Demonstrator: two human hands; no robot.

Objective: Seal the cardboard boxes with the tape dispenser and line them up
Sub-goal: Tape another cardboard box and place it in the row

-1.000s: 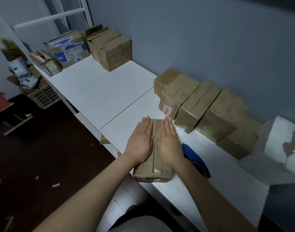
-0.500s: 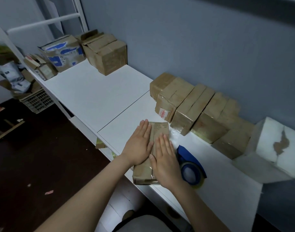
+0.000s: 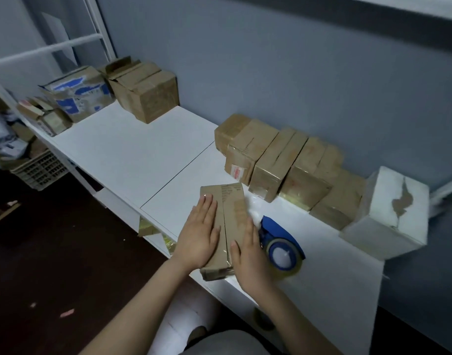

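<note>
- The left hand [image 3: 201, 234] is lying flat, fingers straight, on the cardboard box [image 3: 233, 206] at the table's [image 3: 132, 155] near edge.
- The right hand [image 3: 250, 254], flat too and gripping nothing, is sliding back toward the box's near right edge, baring more of the blue tape dispenser [image 3: 283, 254] just beside it.
- The hands are hiding the box's near seam.

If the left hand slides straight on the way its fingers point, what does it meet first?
The left hand would clear the box under it, cross bare table, then probably reach the red-labelled box in the row; depth is unclear.
</note>
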